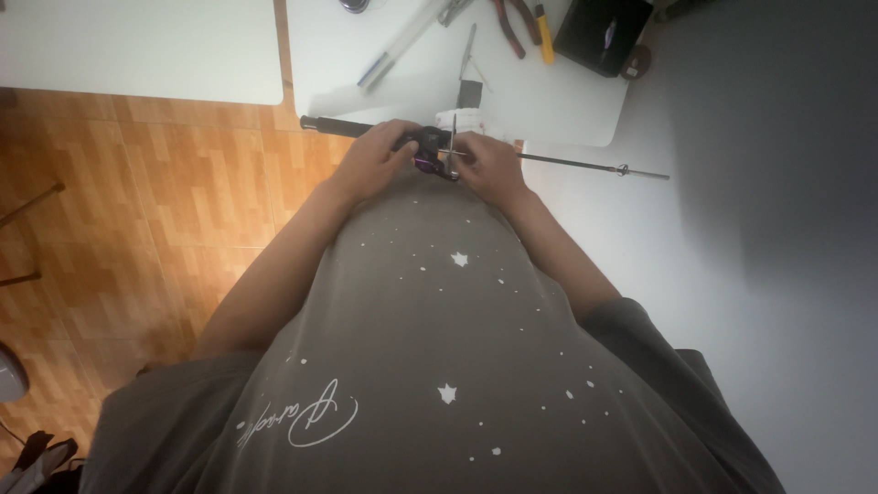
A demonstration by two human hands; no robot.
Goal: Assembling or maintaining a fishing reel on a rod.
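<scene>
Wooden floor lies below; at the white tabletop edge my left hand grips the fishing rod, my right hand pinching its reel against my belly.

Two hands, one rod, two white tables, one pen

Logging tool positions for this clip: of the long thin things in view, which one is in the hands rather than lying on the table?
The fishing rod: both hands, left hand and right hand, grip it at its reel. The pen and pliers lie untouched on the table.
</scene>
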